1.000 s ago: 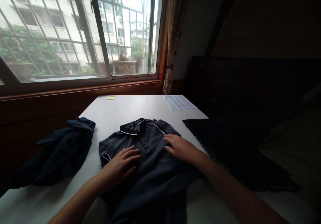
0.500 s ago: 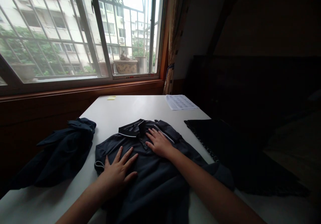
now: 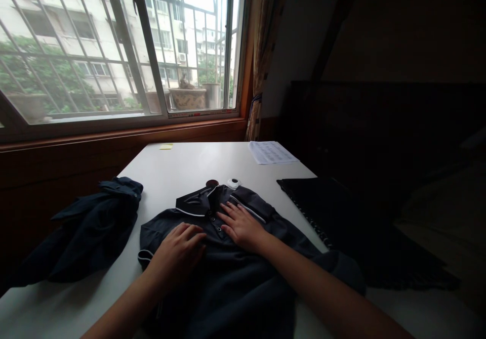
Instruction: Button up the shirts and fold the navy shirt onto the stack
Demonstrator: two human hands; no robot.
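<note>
Dark polo shirt (image 3: 235, 278) lying front up on white tabletop (image 3: 205, 159), collar (image 3: 191, 207) toward the window (image 3: 149, 50). Left hand (image 3: 178, 250) on the shirt front, fingers curled inward; cannot tell whether they grip cloth. Right hand (image 3: 243, 227) flat beside the button placket (image 3: 214, 222), fingers loosely spread, holding nothing. Bunched dark garment (image 3: 102, 227) at left; papers (image 3: 271, 153) at far right corner

Two hands: one left hand (image 3: 180, 248), one right hand (image 3: 243, 227). One table (image 3: 197, 162), one collared shirt (image 3: 231, 273), one crumpled garment (image 3: 94, 232) left, one dark cloth (image 3: 360, 232) right. Two round objects: one dark disc (image 3: 211, 182), one white disc (image 3: 230, 183). Far left, one yellow note (image 3: 166, 146).
</note>
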